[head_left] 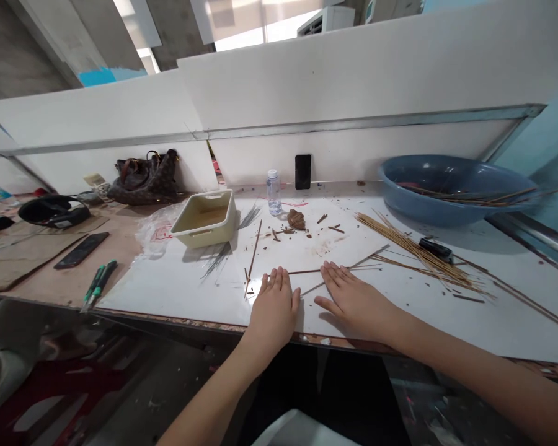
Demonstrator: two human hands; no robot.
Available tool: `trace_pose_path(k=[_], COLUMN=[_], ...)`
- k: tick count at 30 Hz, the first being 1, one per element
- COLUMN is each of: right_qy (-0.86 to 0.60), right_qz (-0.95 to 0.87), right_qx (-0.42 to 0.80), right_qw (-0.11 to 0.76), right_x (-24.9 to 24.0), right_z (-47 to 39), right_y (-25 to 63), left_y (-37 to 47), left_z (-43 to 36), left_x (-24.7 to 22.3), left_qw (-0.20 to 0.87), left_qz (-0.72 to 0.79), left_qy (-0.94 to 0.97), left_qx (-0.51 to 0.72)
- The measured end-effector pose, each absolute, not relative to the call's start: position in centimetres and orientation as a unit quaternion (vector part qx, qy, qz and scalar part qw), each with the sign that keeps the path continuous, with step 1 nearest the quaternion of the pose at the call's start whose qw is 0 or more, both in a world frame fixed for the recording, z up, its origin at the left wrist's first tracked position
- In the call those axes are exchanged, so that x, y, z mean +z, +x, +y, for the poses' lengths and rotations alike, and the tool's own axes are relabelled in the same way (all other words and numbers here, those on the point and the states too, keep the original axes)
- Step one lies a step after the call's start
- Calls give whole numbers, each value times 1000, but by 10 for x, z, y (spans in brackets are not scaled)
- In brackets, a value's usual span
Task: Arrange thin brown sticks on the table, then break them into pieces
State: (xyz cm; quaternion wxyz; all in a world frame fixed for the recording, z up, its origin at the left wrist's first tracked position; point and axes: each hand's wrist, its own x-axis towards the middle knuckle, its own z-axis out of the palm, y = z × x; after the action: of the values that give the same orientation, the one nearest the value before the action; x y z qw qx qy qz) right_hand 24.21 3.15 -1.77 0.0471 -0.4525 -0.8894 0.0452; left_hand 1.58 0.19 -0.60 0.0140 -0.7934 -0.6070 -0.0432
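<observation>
Both palms face down on the white board (167, 288) near its front edge. My left hand (275, 305) lies flat with its fingertips on the left end of a thin brown stick (304, 271). My right hand (349, 296) is also flat, thumb spread, its fingertips at the stick's right part. Thin grey strips lie beside the right hand. Beyond the hands sit a brown clay-like lump (296, 218) and scattered brown bits. A bundle of thin tan sticks (413, 248) lies to the right, with a black tool (436, 249) on it.
A cream tub (203, 238) with liquid, a water bottle (274, 193) and an upright phone (302, 171) stand toward the back. A large blue basin (446, 210) is at the back right. Green-handled cutters (98, 284), another phone (82, 250) and a brown bag (146, 179) lie left.
</observation>
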Motion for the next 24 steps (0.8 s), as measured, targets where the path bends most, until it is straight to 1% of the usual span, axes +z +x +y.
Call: trace_pose_path(k=[5,13,20,24], right_qy=[-468,-446,-472,-458], right_qz=[-882,-893,-880,-887], right_qx=[42,18,14,-21], right_qw=[47,56,50,53], right_x=[-11,-27,-16,-25], right_z=[56,31,58,47], right_y=[235,245,234,237], left_y=[19,15,24,24], left_z=[32,-1,35,18], left_x=[7,-8,4,0], left_qw=[-17,2,6,25], left_qz=[-635,-622,-647,-648], left_qy=[-773,-782,-762,-761], left_qx=[-8,-34,-1,-5])
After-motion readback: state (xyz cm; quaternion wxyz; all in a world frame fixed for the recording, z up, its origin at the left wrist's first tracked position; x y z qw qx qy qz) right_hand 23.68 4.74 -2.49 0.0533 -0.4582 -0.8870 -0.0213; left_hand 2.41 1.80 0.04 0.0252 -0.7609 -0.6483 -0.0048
